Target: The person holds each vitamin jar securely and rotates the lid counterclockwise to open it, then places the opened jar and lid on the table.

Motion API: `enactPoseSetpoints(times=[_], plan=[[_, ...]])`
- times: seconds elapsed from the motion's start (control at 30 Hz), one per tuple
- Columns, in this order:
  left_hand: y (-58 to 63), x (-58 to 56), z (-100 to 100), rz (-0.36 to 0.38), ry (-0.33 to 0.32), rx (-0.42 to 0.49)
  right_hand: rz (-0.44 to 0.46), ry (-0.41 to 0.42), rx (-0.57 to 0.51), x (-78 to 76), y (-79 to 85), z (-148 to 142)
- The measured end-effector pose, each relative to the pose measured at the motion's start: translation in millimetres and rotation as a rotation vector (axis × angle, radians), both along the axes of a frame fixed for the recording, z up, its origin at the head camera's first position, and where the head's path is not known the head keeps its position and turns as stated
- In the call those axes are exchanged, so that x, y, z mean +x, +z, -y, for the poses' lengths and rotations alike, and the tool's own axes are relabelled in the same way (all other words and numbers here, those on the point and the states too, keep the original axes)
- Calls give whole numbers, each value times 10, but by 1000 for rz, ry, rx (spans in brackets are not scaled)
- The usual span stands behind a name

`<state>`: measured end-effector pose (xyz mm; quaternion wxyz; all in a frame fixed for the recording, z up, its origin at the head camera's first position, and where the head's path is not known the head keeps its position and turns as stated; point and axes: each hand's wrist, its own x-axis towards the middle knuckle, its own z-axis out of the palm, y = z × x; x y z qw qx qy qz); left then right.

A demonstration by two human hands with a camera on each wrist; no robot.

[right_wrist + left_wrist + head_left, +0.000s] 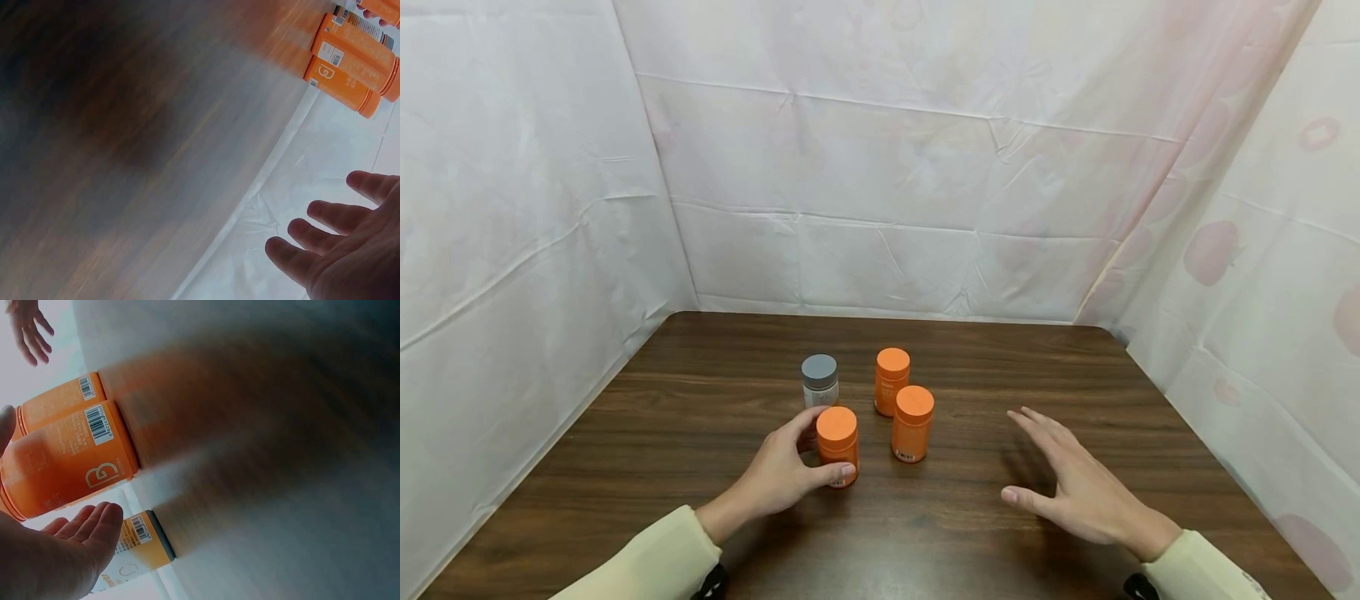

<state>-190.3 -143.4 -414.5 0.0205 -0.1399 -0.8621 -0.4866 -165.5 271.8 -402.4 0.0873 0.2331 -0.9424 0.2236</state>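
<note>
My left hand [778,473] reaches around the nearest orange bottle [837,450], thumb on the near side and fingers behind. In the left wrist view a gap shows between the straight fingers [94,528] and this orange bottle [69,459]. Behind that hand stands a white bottle with a grey lid [820,382], its lower part hidden. To the right, two more orange bottles stand close together, one in front [913,425] and one behind [891,383]. My right hand [1078,483] hovers over the table at the right, fingers extended, holding nothing.
All the bottles stand upright on a dark wood-grain table [700,375]. Pale fabric sheets [880,167] hang behind the table and along both sides. Bare tabletop lies between the bottles and the right hand.
</note>
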Motion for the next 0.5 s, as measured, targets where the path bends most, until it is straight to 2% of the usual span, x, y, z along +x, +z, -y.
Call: enactPoseSetpoints(times=[0.23, 0.5], plan=[[0, -17, -22, -3, -27, 6, -11, 12, -8, 20, 11, 47], [-8, -29, -39, 29, -39, 5, 5, 25, -26, 34, -4, 89]])
